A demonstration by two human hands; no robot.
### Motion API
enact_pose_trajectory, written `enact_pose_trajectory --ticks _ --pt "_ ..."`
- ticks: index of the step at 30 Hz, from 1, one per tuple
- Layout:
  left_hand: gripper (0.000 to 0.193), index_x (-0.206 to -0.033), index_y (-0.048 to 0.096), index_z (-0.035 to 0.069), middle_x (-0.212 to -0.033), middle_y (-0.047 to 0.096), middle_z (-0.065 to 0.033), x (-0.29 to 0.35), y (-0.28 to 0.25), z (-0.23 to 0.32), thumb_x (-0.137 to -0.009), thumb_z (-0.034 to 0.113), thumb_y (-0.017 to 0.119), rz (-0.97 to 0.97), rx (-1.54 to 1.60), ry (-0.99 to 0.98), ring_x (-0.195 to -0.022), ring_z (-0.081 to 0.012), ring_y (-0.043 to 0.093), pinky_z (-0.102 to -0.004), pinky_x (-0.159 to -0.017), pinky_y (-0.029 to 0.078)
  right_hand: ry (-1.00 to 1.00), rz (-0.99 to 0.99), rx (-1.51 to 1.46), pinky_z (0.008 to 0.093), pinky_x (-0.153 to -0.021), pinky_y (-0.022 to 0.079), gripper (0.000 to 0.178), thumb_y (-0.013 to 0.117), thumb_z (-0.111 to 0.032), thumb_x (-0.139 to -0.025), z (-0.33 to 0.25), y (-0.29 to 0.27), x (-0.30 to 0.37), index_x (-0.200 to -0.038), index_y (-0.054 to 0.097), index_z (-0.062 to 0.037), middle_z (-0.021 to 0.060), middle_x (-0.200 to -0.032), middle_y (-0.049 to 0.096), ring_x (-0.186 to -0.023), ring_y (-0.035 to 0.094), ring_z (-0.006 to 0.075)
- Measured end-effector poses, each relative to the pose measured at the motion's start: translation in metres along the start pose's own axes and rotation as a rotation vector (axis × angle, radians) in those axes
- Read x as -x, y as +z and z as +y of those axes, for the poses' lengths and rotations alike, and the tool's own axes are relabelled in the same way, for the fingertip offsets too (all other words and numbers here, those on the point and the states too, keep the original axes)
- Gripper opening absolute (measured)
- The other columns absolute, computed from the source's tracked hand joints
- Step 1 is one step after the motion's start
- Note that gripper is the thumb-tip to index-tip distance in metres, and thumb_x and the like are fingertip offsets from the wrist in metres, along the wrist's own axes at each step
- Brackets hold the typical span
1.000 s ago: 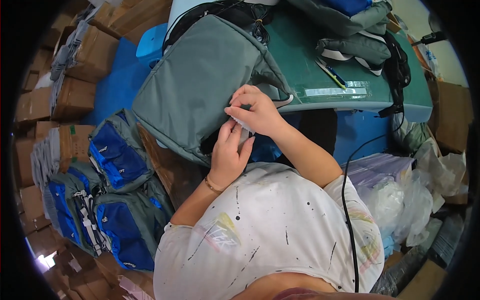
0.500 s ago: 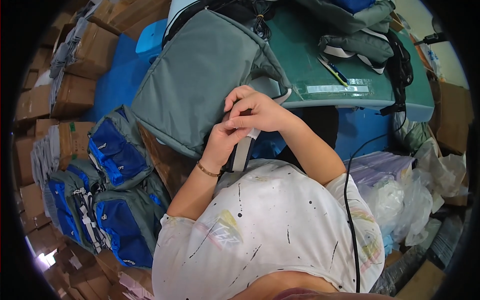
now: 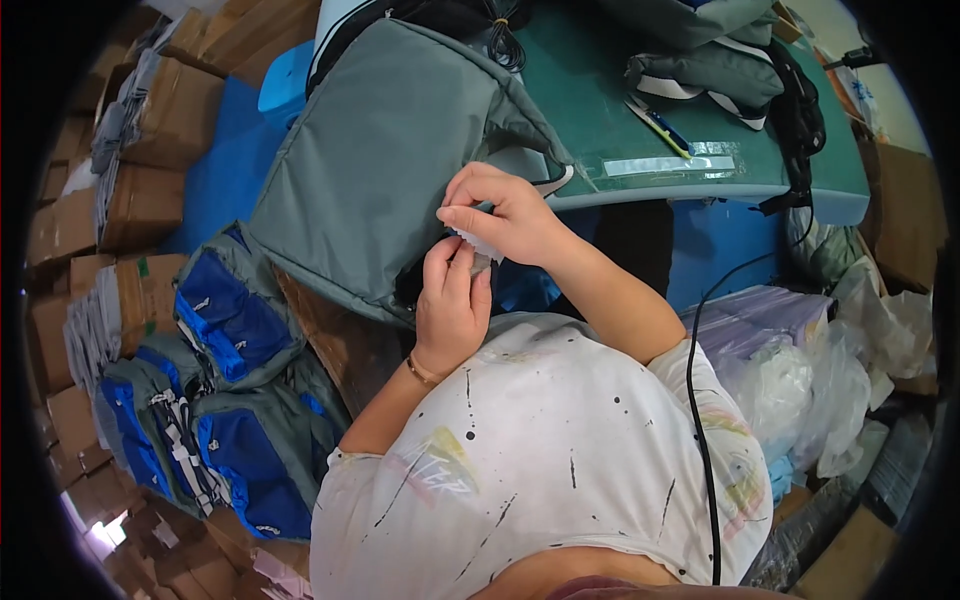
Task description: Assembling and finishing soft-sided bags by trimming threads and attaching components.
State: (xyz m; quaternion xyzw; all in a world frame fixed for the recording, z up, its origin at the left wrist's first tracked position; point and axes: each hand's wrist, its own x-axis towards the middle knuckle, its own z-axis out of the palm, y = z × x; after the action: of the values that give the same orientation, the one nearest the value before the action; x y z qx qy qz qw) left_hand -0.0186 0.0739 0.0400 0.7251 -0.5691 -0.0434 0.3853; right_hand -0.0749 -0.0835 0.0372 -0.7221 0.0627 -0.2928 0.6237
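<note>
A large grey-green fabric bag (image 3: 370,170) leans at the table's near left edge, its curved handle or strap opening to the right. In front of its lower right side, my two hands work close together. Pinched by my right hand (image 3: 505,212) is a whitish strip of webbing (image 3: 479,246) with a jagged-looking end. My left hand (image 3: 452,310) sits just below, fingers closed on the lower part of the same strip. Most of the strip is hidden by my fingers, so where it joins the bag cannot be seen.
On the green table (image 3: 570,100) lie a pen-like tool (image 3: 660,130), a clear tape strip (image 3: 668,166) and more grey fabric pieces (image 3: 700,75). Blue-and-grey bags (image 3: 250,450) are piled at left beside cardboard boxes (image 3: 150,205). Plastic wrap (image 3: 790,390) and a black cable (image 3: 695,400) are at right.
My left hand has dropped slightly away from the right, and the whitish end now shows between them. The dark-edged pale strap below my hands is no longer visible. The view has shifted slightly.
</note>
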Motion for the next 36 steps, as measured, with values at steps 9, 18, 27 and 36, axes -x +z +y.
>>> enact_pose_trajectory --ticks 9,18,27,36 --pt "0.020 -0.103 0.060 -0.002 -0.105 0.055 -0.0090 -0.003 0.005 -0.015 -0.088 0.010 0.062 0.023 0.701 -0.431 -0.091 -0.0180 0.056 -0.0272 -0.078 0.045 0.131 -0.153 -0.281 0.0271 -0.082 0.041 0.011 0.066 -0.013 -0.085 0.006 -0.001 0.003 -0.080 0.067 -0.0032 0.0037 -0.095 0.059 -0.092 0.054 0.0138" --pt "0.019 -0.110 0.059 0.001 -0.100 0.062 -0.0042 -0.003 0.013 -0.040 -0.092 0.005 0.052 -0.278 1.037 -0.492 -0.095 -0.0123 0.057 -0.0260 -0.086 0.044 -0.195 -0.282 0.274 0.0368 -0.088 0.038 0.012 0.071 -0.012 -0.075 -0.007 0.005 -0.006 -0.069 0.063 -0.0060 0.0019 -0.096 0.061 -0.098 0.053 0.0221" --pt "0.024 -0.110 0.054 -0.004 -0.100 0.060 -0.0183 0.003 0.023 -0.010 -0.093 0.013 0.050 -0.175 0.358 -0.278 -0.092 -0.0304 0.058 -0.0373 -0.081 0.044 -0.271 -0.024 0.508 0.0380 -0.087 0.038 0.013 0.072 -0.008 -0.071 -0.017 0.017 0.003 -0.068 0.060 -0.0062 0.0006 -0.095 0.061 -0.097 0.054 0.0238" --pt "0.077 -0.145 0.024 0.003 -0.126 0.051 -0.0104 -0.008 0.015 -0.002 -0.083 0.008 0.068 -0.187 0.899 -0.403 -0.115 -0.0158 0.050 -0.0289 -0.096 0.040 -0.222 0.342 0.276 0.0336 -0.084 0.043 0.020 0.062 -0.001 -0.080 -0.017 -0.002 0.058 -0.098 0.054 -0.0022 0.0151 -0.104 0.054 -0.097 0.052 0.0277"
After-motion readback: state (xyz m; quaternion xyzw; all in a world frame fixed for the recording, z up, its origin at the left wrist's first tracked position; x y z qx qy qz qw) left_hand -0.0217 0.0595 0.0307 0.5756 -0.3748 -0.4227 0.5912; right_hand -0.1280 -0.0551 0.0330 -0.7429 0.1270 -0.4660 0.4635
